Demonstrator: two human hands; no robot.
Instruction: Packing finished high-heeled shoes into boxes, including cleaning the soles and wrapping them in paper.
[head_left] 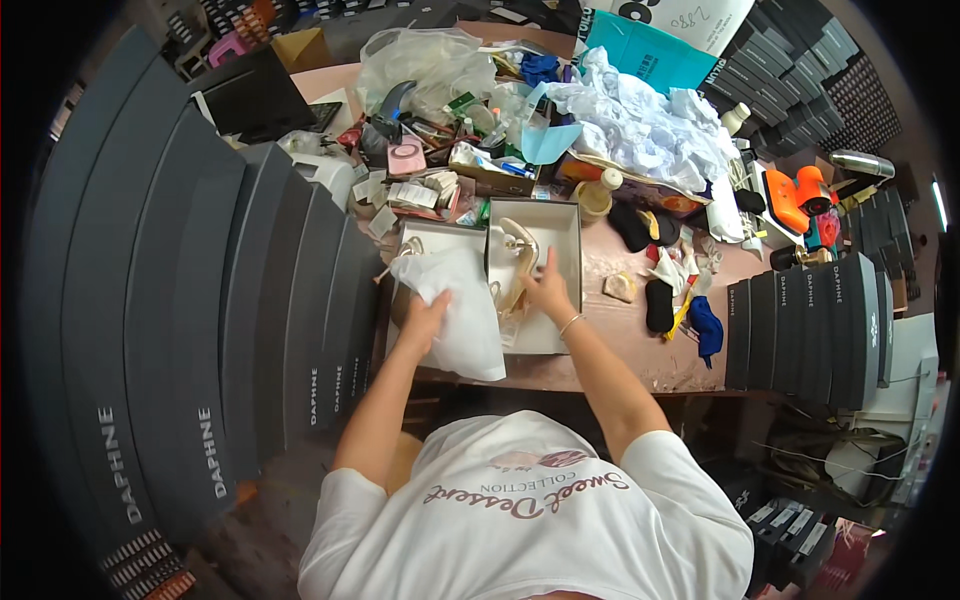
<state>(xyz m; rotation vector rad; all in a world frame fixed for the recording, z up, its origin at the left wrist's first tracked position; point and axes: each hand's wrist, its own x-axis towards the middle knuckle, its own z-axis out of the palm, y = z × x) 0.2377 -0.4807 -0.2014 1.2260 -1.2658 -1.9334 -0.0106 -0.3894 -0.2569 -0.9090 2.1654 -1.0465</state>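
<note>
My left hand [430,318] is closed on a sheet of thin white wrapping paper [468,335], which drapes over the left half of an open shoebox and past its near edge. A pale strap or cord [412,246] shows at the far edge of the paper; what lies beneath is hidden. In the right half, a light beige heeled shoe [527,240] lies lengthwise against the white inside of the box [566,325]. My right hand [547,292] reaches in over the near rim, thumb and fingers about the shoe's right side, with the index finger stretched out.
Tall stacks of dark grey shoeboxes [185,290] wall in the left; more boxes [810,325] stand at the right. Crumpled white paper [640,120], a cream bottle [597,195], small tools and a pink device [406,156] crowd the table's far side. An orange tool [795,198] lies right.
</note>
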